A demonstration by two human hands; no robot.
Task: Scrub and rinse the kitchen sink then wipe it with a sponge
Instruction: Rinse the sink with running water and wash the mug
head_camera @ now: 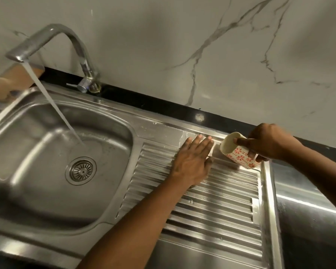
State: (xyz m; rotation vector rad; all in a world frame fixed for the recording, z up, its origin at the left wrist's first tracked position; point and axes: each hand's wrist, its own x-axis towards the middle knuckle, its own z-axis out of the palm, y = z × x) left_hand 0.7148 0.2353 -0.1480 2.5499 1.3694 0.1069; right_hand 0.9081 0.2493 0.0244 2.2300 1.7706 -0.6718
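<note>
So this looks like the rinse step, done on the ribbed drainboard (211, 206) rather than the basin. The right hand (268, 142) is wrapped around a patterned cup (239, 152), tipped mouth-first toward the left hand (192, 160), which lies flat and open, fingers spread on the ribs just beside the cup. The sink (37, 152) bowl sits well off to the left hand's far side, tap (52, 37) running into it near the drain (81, 170). Next move, I'd guess: sweep the poured water toward the bowl. No sponge visible anywhere.
</note>
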